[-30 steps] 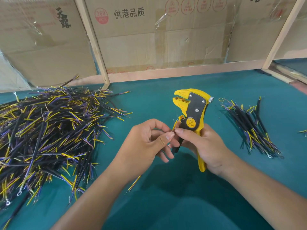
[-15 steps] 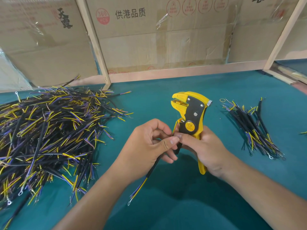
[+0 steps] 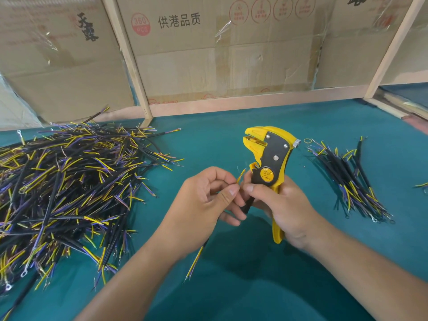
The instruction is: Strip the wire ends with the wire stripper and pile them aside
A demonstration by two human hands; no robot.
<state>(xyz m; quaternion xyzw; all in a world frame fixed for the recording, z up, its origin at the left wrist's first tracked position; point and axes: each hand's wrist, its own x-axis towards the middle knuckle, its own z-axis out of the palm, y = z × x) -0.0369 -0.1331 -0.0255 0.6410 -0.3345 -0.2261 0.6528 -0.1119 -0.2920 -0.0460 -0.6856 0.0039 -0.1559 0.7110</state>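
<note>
Head view: your left hand (image 3: 208, 200) pinches the wire (image 3: 240, 176) just left of the wire stripper (image 3: 269, 163), which your right hand (image 3: 284, 209) grips. Separate one yellow end, then feed it squarely into the open jaws above.

This is a small assembly workshop, a hand-work bench. A teal felt mat (image 3: 208, 135) covers the bench. Behind the mat, flattened cardboard cartons (image 3: 208, 54) printed with Chinese text fill a bare wooden frame (image 3: 129, 66). On the mat's left lies a big heap of cut wires (image 3: 64, 186); on its right, a smaller bundle (image 3: 347, 179).
</note>
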